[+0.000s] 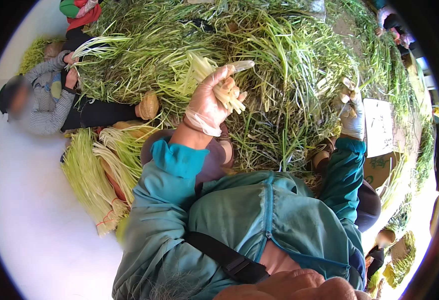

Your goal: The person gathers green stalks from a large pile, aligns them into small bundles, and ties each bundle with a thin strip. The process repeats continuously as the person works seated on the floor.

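Note:
My left hand (210,99), in a clear plastic glove, is closed around a small bunch of pale chive-like stalks (200,65). Its cut ends poke out below the curled fingers, and one finger points off to the right. Further right, my gloved right hand (351,108) is raised with its fingers bent. Whether anything thin is pinched there I cannot tell. Under and beyond both hands spreads a thick heap of long green and yellowish leaves (283,75). Darker, trampled leaf litter (268,138) covers the floor between my knees.
Tied bundles of pale stalks (92,183) lie at my left. Beyond them a seated person (50,93) handles stalks, one foot (149,105) near the heap. On the right are a marked white sheet (379,127) and a cardboard box (379,168). Other people are partly visible at the edges.

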Motion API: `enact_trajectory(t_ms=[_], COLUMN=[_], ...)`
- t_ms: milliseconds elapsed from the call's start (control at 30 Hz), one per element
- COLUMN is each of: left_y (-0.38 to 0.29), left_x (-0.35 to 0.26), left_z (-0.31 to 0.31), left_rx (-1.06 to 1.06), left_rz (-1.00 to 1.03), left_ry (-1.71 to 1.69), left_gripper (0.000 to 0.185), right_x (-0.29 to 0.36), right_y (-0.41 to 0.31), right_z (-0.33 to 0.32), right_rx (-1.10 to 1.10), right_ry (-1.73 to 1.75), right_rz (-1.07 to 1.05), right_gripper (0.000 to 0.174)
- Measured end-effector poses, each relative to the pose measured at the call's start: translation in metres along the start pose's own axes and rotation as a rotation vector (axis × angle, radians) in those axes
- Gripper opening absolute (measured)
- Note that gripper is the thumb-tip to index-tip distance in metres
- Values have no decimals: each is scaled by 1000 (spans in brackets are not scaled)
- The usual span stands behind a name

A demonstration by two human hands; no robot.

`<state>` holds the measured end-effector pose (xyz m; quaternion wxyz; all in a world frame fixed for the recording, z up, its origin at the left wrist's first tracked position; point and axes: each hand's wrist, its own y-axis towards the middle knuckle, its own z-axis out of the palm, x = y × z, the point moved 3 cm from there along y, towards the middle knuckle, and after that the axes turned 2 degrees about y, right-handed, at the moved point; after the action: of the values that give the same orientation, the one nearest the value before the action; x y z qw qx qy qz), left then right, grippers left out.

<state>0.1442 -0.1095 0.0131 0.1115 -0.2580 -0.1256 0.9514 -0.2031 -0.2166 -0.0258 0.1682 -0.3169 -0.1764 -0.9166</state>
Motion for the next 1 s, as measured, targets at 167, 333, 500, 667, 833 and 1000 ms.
enact_trajectory(t_ms=[167,333,500,667,833,1000], left_y=[0,14,14,15,13,14], left_x=[7,41,75,87,90,89], left_z=[7,-10,-26,-37,-32,-32], left_rx=[136,300,144,11,-55,8], left_rz=[-17,-82,-116,-178,-252,-219], left_ry=[5,164,244,300,318,332], left_gripper=[30,45,33,27,29,23], right_x=[-26,-63,-88,-98,-111,-122], right_y=[-20,-49,-66,-74,-79,-79], right_z=[65,105,121,132,128,123], right_rx=[-346,-272,-236,-175,-89,-81], right_ry=[-862,-761,-784,-838,-897,-1162], right_rz=[262,367,476,521,596,550], right_gripper=[16,18,21,21,22,20])
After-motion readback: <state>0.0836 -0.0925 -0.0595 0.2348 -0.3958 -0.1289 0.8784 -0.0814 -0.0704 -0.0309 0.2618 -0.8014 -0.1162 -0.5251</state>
